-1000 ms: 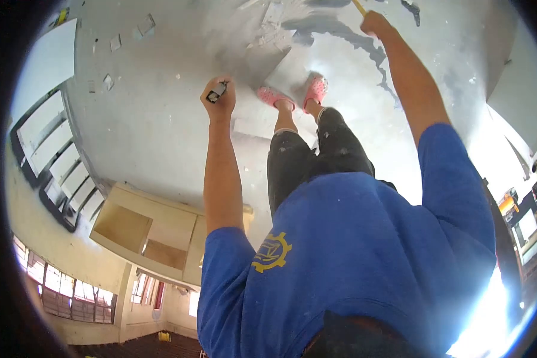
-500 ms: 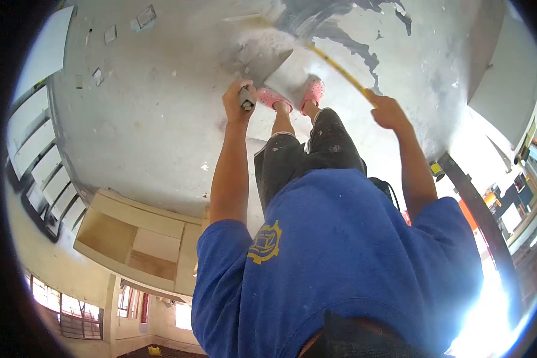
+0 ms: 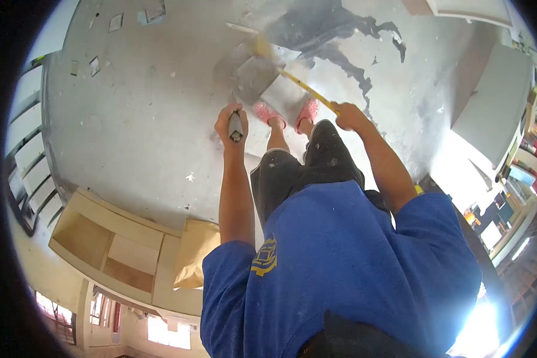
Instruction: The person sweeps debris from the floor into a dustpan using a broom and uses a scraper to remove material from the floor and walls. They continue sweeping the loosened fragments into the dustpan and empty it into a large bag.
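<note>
My left hand (image 3: 225, 122) is wrapped round the grey handle (image 3: 235, 126) of a long-handled dustpan, its end facing up at me. Lower down, the grey dustpan pan (image 3: 255, 77) rests at the floor in front of my feet. The yellow stick of a broom (image 3: 307, 88) is gripped in my right hand (image 3: 350, 117) and slants down to the left. Its yellowish head (image 3: 261, 46), smeared by motion, is just beyond the pan. Pink clogs (image 3: 268, 113) are on my feet, right behind the pan.
Dark patches (image 3: 316, 27) mark the grey floor ahead. A wooden cabinet (image 3: 107, 247) and a brown paper bag (image 3: 197, 253) stand at lower left, slatted furniture (image 3: 33, 143) at far left. To the right are a grey cabinet (image 3: 498, 101) and cluttered shelves (image 3: 534, 137).
My right hand has swung left and inward with the broom, bringing its head over near the pan. My left hand has shifted slightly left and lower in view. The paper bag now shows more.
</note>
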The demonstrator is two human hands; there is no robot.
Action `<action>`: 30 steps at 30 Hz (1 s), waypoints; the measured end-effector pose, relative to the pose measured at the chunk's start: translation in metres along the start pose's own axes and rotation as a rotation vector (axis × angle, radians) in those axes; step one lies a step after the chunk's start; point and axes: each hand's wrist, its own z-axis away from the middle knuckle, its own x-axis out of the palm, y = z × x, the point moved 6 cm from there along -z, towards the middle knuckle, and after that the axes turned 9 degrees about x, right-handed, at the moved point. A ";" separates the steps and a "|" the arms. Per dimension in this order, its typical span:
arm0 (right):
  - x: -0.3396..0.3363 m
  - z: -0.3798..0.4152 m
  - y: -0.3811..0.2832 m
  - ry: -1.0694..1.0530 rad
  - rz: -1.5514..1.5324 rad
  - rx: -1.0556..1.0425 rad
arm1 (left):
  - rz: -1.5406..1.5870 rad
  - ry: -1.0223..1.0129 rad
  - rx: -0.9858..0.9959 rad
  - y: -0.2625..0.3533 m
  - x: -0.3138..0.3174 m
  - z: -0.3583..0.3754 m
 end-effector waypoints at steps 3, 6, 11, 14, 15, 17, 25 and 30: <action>-0.030 0.033 0.031 0.081 -0.047 -0.010 | -0.041 0.043 0.002 0.002 -0.017 -0.003; -0.077 0.027 0.087 0.210 -0.095 -0.039 | -0.032 0.080 -0.116 0.004 -0.024 0.001; -0.198 -0.154 0.206 0.324 -0.239 0.126 | -0.228 0.128 -0.182 -0.006 -0.012 -0.008; -0.241 -0.253 0.182 0.411 0.375 -0.104 | -0.306 0.094 -0.267 0.006 -0.007 -0.022; -0.250 -0.249 0.143 0.166 0.299 0.133 | -0.307 0.098 -0.268 0.009 -0.002 -0.022; -0.241 -0.236 0.087 0.234 0.131 0.078 | -0.298 0.124 -0.246 0.012 0.010 -0.035; -0.165 -0.105 -0.016 -0.081 0.193 -0.303 | -0.330 0.148 -0.364 0.010 0.046 -0.078; -0.247 -0.080 0.028 0.136 0.227 -0.444 | -0.325 0.232 -0.455 -0.010 0.026 -0.069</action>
